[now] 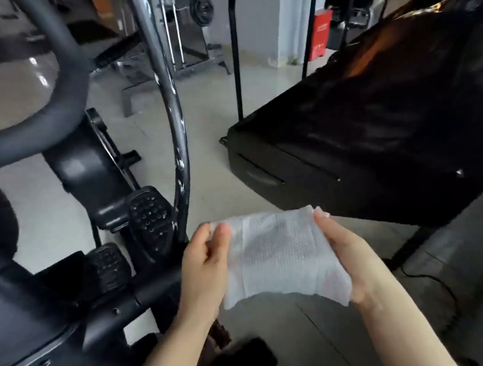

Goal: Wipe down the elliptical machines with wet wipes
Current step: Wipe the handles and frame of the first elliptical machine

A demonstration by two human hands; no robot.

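A person is holding a white wet wipe (279, 256) spread open between both hands, low in the middle of the view and above the pale tiled floor (220, 102). The left hand (204, 272) is pinching the wipe's upper left corner, thumb on the near face and the other fingers curled behind it. The right hand (348, 261) is gripping the right edge, fingertips showing at the upper right corner and the palm running down along that side. The wipe is hanging as a flat sheet facing the camera, its long axis running left to right between the two hands, its top edge pulled fairly straight and its bottom edge sagging loose in a shallow curve. It is touching nothing but the hands.

Just to the left of the left hand, the elliptical machine (92, 173) is standing with its dark frame, a studded black pedal (149, 218) and a second pedal (106, 263) lower and nearer. A curved black handlebar (177, 124) with chipped paint is rising from beside the left hand toward the top of the view. To the right, a black treadmill (348, 143) is sitting well apart from the wipe. Farther back, a red box (320, 33) is standing against a wall near a rack of weight plates (201, 8).
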